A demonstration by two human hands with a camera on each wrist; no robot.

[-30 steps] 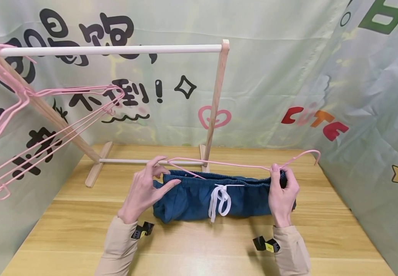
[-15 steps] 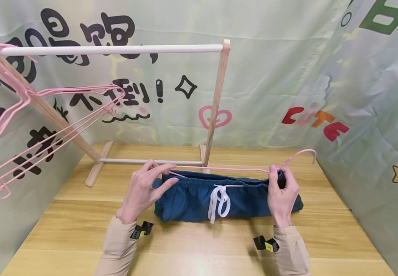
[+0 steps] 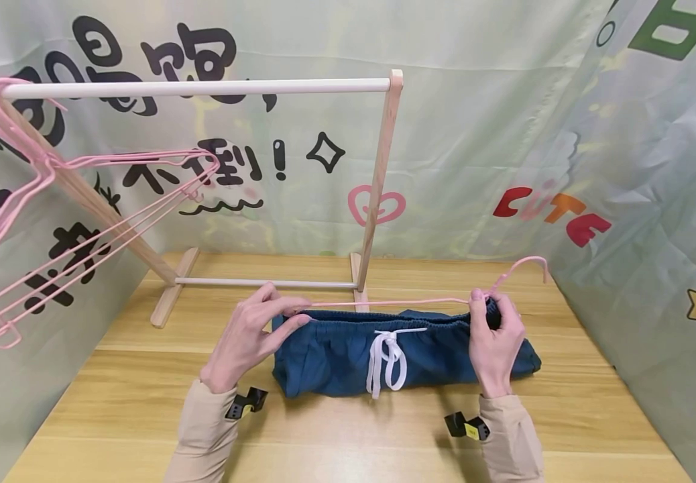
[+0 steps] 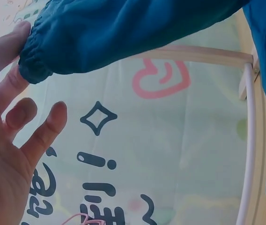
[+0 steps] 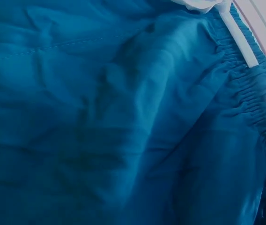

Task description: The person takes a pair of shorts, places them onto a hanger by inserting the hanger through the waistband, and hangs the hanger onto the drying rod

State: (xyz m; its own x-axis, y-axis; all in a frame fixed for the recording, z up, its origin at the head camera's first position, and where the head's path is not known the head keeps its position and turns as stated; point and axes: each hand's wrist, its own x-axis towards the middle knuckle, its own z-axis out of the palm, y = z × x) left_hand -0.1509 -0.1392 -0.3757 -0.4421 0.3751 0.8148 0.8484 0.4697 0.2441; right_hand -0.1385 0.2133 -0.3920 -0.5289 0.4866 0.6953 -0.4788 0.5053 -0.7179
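Showing white drawstring bow (image 3: 389,341) at gathered waistband (image 3: 348,327): dark-blue garment (image 3: 330,362), softly creased.

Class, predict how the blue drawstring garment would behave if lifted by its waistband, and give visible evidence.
The blue garment is probably floppy: its cloth creases and folds. Its gathered waistband looks elastic, so it may stretch when pulled. The white drawstring would likely dangle, since its loops hang loose.

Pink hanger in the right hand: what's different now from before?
The pink hanger sank at its left end toward the blue garment; its hook tipped left. The left hand brought finger and thumb closer. The right hand kept its grip; the rack stayed put.
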